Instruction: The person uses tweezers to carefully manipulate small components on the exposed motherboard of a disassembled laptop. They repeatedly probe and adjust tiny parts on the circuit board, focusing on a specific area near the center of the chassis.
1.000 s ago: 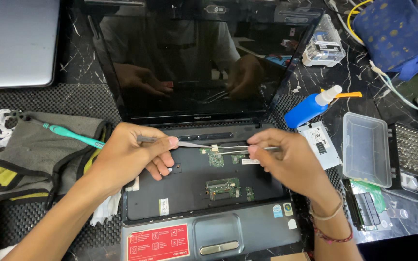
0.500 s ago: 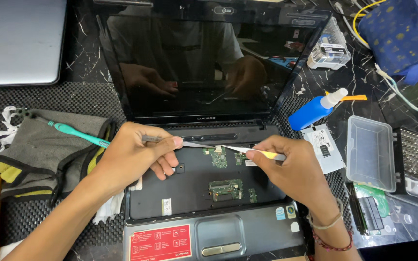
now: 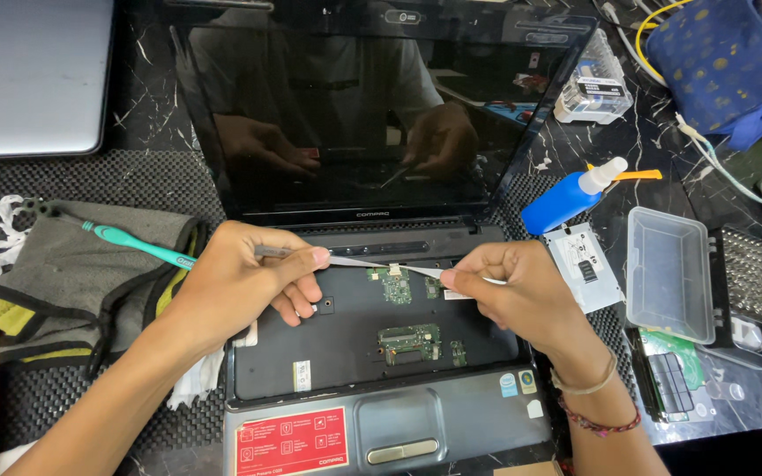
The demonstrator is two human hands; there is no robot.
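An open black laptop (image 3: 381, 441) lies with its keyboard removed, and small green circuit boards (image 3: 409, 339) show in the bare tray. My left hand (image 3: 240, 286) grips a slim grey tool (image 3: 346, 259) whose tip points right, at a small connector (image 3: 392, 270) at the tray's top edge. My right hand (image 3: 522, 295) pinches a thin silvery tool (image 3: 421, 271) that points left at the same connector. The two tips nearly meet there. Both hands rest on the laptop's base, and the dark screen (image 3: 372, 115) reflects them.
A teal toothbrush (image 3: 134, 240) lies on a grey cloth (image 3: 63, 282) at the left. To the right are a blue bottle (image 3: 562, 201), a metal plate (image 3: 586, 264), a clear plastic box (image 3: 668, 273) and a bit holder (image 3: 756, 291). A silver laptop (image 3: 28, 79) is at the back left, a blue pouch (image 3: 725, 62) at the back right.
Both hands stay over the connector with only small shifts. A yellow part of the right hand's tool, seen half a second ago, is now hidden by the fingers.
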